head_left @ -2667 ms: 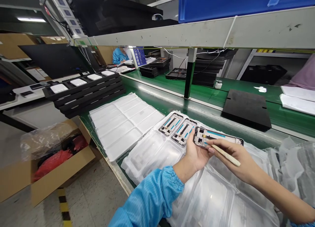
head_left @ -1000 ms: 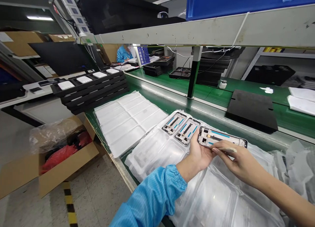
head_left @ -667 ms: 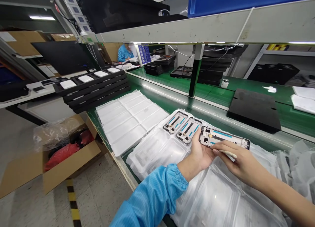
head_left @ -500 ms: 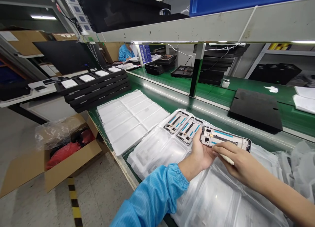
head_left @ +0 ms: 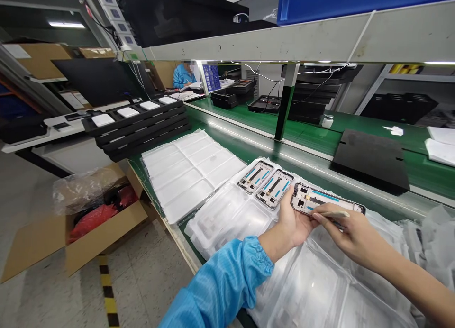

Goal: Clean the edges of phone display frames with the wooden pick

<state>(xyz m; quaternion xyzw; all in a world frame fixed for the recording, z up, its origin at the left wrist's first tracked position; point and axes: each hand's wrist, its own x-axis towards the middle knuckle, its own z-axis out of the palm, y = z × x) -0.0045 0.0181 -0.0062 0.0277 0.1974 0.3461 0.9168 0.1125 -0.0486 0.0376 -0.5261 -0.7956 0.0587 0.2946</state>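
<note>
As the hands (head_left: 295,223) meet, the left cradles a phone frame (head_left: 327,200).

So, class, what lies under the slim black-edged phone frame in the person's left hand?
The black-edged phone frame rests on the left hand, with clear plastic sheeting lower down. The frame's underside cannot be seen: it faces the palm.

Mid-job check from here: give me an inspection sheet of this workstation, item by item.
Surface: green bench under clear plastic trays.
Job's things: one phone frame lifted; two more frames lying in the tray.
Clutter: loose plastic sheeting at right.
Hands: left hand supports the frame; right hand pinches a pale stick near its edge.
Cables: thin wires under the shelf beyond.
Surroundings: cardboard box on the floor; co-worker seated farther along.
</note>
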